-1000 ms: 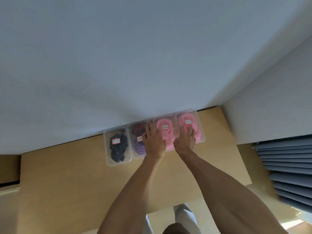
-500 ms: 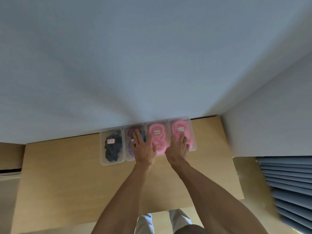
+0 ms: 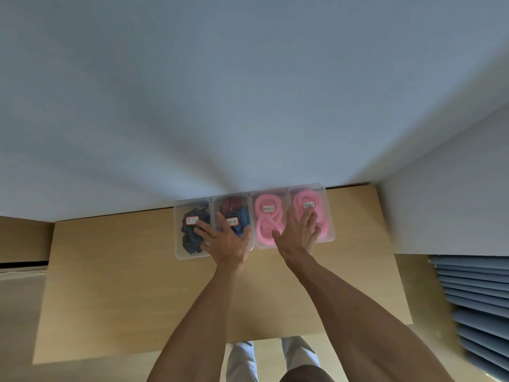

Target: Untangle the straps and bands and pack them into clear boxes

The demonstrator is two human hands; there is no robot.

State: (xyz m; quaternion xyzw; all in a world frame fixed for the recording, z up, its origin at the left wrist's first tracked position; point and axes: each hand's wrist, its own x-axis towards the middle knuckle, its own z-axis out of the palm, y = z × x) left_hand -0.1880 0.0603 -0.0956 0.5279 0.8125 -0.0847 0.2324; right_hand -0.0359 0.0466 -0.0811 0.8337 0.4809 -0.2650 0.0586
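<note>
Both hands lie flat with fingers spread, gripping nothing. Four lidded clear boxes sit in a row at the table's [image 3: 115,285] 12 o'clock edge, against the wall. Leftmost box [image 3: 179,244] holds black straps; the left hand [image 3: 224,239] covers its 3 o'clock side and the second box [image 3: 232,213] of red and blue bands. Third box [image 3: 268,216] holds pink bands. The right hand [image 3: 298,232] rests on the fourth box [image 3: 326,216], also pink.

Both bare forearms reach forward side by side. The left hand [image 3: 224,239] lies flat, fingers spread; the right hand [image 3: 298,230] likewise, fingers straight.
</note>
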